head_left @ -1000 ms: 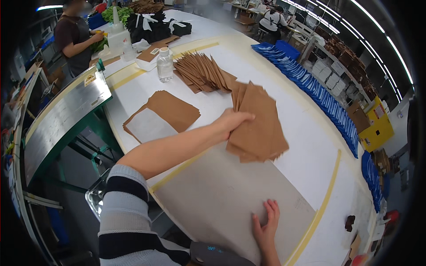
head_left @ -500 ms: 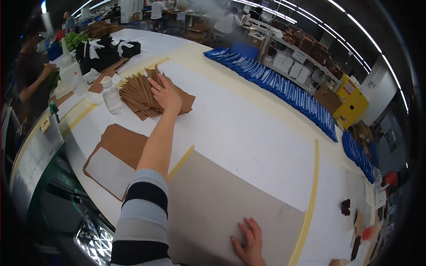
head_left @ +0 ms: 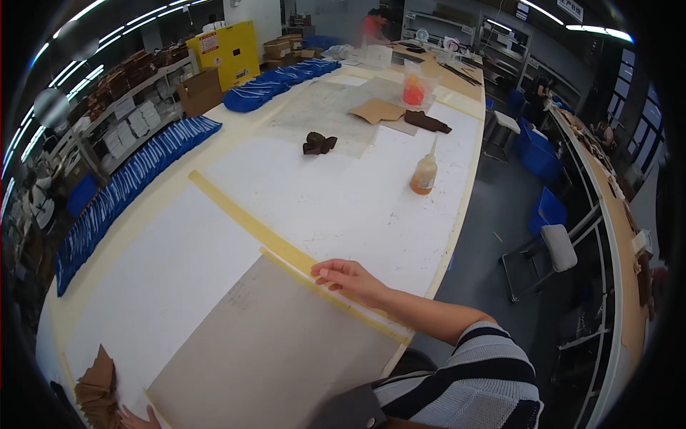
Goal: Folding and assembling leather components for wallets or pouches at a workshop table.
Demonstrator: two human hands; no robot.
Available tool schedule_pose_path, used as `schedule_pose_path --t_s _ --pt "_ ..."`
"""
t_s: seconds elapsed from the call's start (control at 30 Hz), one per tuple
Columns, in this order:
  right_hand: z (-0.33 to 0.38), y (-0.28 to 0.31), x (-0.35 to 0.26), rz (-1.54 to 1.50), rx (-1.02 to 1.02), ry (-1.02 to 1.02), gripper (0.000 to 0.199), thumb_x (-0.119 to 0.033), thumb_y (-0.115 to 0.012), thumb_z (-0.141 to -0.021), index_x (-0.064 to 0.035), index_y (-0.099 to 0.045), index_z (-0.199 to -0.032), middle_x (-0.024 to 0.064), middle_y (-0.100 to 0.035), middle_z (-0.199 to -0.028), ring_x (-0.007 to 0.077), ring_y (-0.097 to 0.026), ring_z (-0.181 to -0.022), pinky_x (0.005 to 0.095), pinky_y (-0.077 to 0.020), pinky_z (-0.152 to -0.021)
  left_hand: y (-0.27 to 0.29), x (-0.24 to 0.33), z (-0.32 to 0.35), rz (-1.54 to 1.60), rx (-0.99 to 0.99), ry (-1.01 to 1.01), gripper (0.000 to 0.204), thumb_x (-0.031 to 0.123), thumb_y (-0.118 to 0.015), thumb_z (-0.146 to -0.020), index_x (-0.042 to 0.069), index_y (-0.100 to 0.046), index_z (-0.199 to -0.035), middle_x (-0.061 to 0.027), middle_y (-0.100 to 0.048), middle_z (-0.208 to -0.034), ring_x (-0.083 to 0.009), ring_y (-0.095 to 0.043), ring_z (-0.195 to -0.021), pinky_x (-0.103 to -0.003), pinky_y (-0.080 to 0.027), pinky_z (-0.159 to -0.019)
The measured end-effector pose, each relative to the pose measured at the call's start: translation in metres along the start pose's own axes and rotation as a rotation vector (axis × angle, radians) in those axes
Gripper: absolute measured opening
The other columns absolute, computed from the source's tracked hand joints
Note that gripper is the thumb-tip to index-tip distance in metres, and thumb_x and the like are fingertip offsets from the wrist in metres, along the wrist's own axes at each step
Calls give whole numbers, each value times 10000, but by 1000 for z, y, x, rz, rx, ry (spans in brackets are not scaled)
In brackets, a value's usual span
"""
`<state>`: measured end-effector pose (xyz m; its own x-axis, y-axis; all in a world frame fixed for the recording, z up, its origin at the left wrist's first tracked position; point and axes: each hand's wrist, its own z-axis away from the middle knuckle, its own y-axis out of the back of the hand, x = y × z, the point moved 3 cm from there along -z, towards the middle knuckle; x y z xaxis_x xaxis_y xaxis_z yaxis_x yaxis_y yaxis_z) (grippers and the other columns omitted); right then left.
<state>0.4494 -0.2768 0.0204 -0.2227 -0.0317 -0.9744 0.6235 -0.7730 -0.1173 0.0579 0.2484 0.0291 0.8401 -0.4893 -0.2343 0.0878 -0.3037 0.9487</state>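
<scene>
My right hand [head_left: 350,280] hovers over the yellow tape [head_left: 246,220] at the right edge of a grey sheet [head_left: 271,350]. Its fingers are loosely bent and apart, with nothing visible in them. Only part of my left hand [head_left: 141,419] shows at the lower left edge, fingers apart, beside a pile of brown folded pieces [head_left: 98,390]. Much of that pile is cut off by the picture's rim. Farther along the white table stands a squeeze bottle [head_left: 424,176] with a long nozzle and amber liquid. A crumpled dark brown scrap [head_left: 319,144] lies to its left.
Blue pieces with white strips line the table's left edge in a long row [head_left: 136,182] and a second bundle [head_left: 268,86]. A tan piece [head_left: 376,111], a dark brown piece [head_left: 427,121] and a red-orange container [head_left: 413,91] sit farther off. A stool [head_left: 557,247] stands right of the table.
The view has swung to the right. My right hand has lifted off the grey sheet and moved to the tape at its edge. My left hand is now beside the brown pile rather than on it.
</scene>
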Motion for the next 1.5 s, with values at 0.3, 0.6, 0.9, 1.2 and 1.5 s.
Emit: schedule_pose_path --t_s 0.3,0.6,0.9,1.2,1.5 --pt "24 41 10 -243 227 93 394 -321 -585 -1024 -12 -608 -1267 63 -677 -1145 111 -625 -993 260 -491 -864 -99 -154 250 -86 -141 461 814 579 -515 -923 71 -291 -1519 -304 -388 -1494 -505 -405 -1348 -607 -358 -1073" --pt "30 61 24 -127 293 159 444 -307 -560 -1036 6 -558 -1350 43 -617 -1186 83 -580 -1001 223 -483 -880 15 -87 192 -40 -167 408 342 282 -681 -854 -1 -661 -1046 -181 -667 -1051 -391 -664 -962 -550 -483 -897" --pt "29 61 22 -38 299 201 392 -280 -560 -1041 -23 -577 -1338 42 -617 -1207 89 -581 -1047 224 -481 -908 53 -118 183 437 -315 511 397 374 -650 -929 -9 -751 -945 -228 -713 -823 -374 -692 -790 -438 -540 -750" --pt "30 55 22 5 361 202 333 -241 -569 -1034 -21 -604 -1281 34 -634 -1152 80 -575 -985 223 -464 -890 33 -138 182 455 -242 441 409 352 -572 -960 -22 -738 -962 -250 -703 -824 -389 -684 -783 -449 -531 -780" --pt "32 54 20 46 368 218 311 -217 -563 -1037 -16 -608 -1270 35 -636 -1153 75 -573 -981 225 -464 -903 10 -161 177 1056 -341 782 339 296 -651 -942 -23 -734 -1022 -57 -709 -869 -159 -629 -802 -322 -500 -731"
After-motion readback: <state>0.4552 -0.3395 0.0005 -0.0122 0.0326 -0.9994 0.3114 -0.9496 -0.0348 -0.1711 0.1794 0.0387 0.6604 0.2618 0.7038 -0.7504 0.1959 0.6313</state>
